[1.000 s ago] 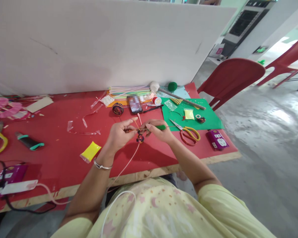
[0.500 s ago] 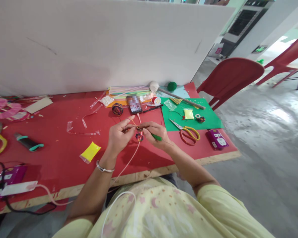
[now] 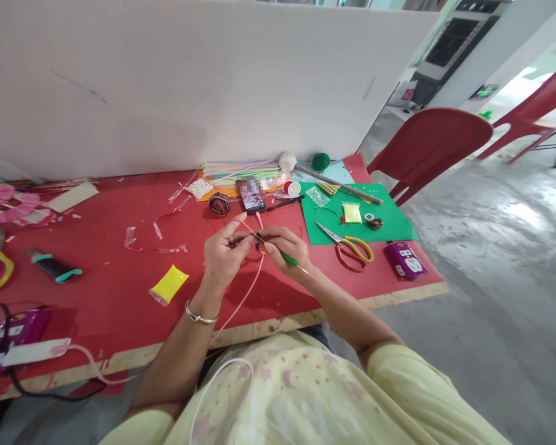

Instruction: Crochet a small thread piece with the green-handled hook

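Observation:
My right hand (image 3: 285, 248) is closed round a thin tool with a green handle (image 3: 289, 259), its tip pointing toward my left fingers. My left hand (image 3: 227, 252) pinches a small dark and orange yarn piece (image 3: 260, 247) from the left, and an orange strand (image 3: 244, 225) runs up over its raised forefinger. Both sets of fingertips nearly meet above the red table. A ball of dark multicoloured yarn (image 3: 219, 204) lies beyond my left hand, near a phone (image 3: 251, 194) with a lit screen.
Scissors (image 3: 352, 247) lie to the right, partly on a green sheet (image 3: 319, 232). A yellow packet (image 3: 168, 285) and a cutter (image 3: 54, 267) lie to the left. A white board (image 3: 167, 86) stands behind the table. A pink cable (image 3: 245, 293) passes below my hands.
The green-handled tool has shifted and tilted in my right hand, its rear end now lower. My left wrist has moved slightly right, and the orange strand is lifted a little.

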A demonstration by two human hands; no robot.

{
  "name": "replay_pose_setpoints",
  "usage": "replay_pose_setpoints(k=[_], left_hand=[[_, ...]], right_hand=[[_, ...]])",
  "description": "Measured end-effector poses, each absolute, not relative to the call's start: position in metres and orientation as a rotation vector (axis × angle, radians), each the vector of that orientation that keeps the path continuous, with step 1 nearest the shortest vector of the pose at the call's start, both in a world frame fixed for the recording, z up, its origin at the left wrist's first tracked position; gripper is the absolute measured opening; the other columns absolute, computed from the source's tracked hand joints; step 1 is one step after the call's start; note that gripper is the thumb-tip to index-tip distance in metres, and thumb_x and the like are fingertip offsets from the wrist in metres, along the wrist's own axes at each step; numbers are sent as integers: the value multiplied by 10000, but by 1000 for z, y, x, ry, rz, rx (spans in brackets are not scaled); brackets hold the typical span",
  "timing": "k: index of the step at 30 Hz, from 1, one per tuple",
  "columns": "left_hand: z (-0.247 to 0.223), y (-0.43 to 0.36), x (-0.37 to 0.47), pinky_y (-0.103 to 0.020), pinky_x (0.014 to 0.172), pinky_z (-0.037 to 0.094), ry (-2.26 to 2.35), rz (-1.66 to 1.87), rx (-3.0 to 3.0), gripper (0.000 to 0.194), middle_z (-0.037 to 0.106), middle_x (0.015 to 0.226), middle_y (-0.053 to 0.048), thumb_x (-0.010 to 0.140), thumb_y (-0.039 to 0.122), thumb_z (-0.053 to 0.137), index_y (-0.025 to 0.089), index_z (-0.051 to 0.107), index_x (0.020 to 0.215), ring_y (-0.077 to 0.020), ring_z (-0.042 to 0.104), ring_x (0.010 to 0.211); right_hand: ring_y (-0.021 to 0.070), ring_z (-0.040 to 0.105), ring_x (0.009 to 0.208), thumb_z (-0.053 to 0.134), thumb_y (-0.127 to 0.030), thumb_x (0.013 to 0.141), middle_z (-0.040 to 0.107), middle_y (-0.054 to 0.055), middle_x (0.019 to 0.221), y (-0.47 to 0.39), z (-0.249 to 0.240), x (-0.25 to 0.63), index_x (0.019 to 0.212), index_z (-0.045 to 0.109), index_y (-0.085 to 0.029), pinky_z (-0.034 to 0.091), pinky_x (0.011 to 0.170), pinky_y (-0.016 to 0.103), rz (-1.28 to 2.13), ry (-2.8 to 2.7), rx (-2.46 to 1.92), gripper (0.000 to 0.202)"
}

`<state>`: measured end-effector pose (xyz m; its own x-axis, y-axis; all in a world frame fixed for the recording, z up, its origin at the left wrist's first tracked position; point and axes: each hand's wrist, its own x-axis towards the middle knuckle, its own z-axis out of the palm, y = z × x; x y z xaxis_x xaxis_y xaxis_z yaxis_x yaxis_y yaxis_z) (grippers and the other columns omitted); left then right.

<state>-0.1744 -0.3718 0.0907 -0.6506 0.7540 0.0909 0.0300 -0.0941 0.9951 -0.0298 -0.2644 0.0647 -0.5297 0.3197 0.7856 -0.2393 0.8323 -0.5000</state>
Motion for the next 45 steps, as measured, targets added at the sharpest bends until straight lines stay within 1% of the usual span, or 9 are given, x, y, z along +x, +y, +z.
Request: replay_pose_setpoints(k=[3,12,18,22,26,30,33,39,45], left_hand=[[93,-372,-173,-209,641,504,1645,1810,853,699,756,797,-32,721,299,842,143,685,1384,-116,626,671],[92,-372,-169,-181,489,395,1548,1842,749,670,766,849,-28,747,318,825,170,682,1385,-62,532,534],[91,-372,-172,-259,750,570,1602,1858,891,653,796,1045,-97,786,336,805,156,664,1397,-185,725,893],[91,-371,-170,-317,864,588,1589,1868,871,685,804,941,-72,779,341,814,147,648,1414,-200,745,899],[89,-368,-164,-245,705,560,1533,1934,758,703,782,863,-29,740,294,843,177,657,1408,-132,694,727],[95,-366,-162,-175,421,308,1315,1922,485,773,662,654,52,653,261,891,171,663,1387,-17,381,408],[102,-368,-167,-172,395,214,1202,1829,386,779,593,588,76,608,238,906,142,673,1345,4,272,376],[105,-373,-185,-181,389,184,1225,1686,450,675,553,543,83,564,217,904,122,728,1209,-1,262,366],[97,-374,-197,-192,410,151,1334,1630,556,635,534,546,77,581,209,903,121,755,1192,-10,277,389]], right_hand=[[195,730,1033,579,-170,1005,729,144,1122,-266,64,-31,1008,711,-170,624,907,342,733,-1964,-52,132],[227,718,1040,583,-241,1011,728,156,1129,-267,55,-36,1045,703,-178,621,897,384,596,-1955,-66,140],[210,718,995,563,-241,1020,730,145,1070,-270,60,-38,1018,693,-175,619,863,361,655,-1980,-81,146],[200,707,956,555,-265,1028,721,129,1018,-270,60,-39,1006,685,-180,607,837,342,629,-1973,-74,157],[211,695,925,584,-280,1018,728,125,999,-269,58,-41,1012,676,-183,589,825,348,453,-2013,-108,134],[228,684,923,629,-390,1000,730,127,995,-267,57,-42,1017,682,-192,565,838,351,238,-2099,-169,206],[224,671,897,615,-498,987,721,126,976,-258,55,-42,1022,696,-187,554,814,337,178,-2151,-160,324],[194,641,777,674,-557,914,704,75,847,-227,56,-39,1031,739,-198,532,720,315,95,-2209,137,383],[188,672,810,679,-500,942,759,63,900,-218,76,-30,1044,758,-220,560,744,314,-16,-2356,200,309]])
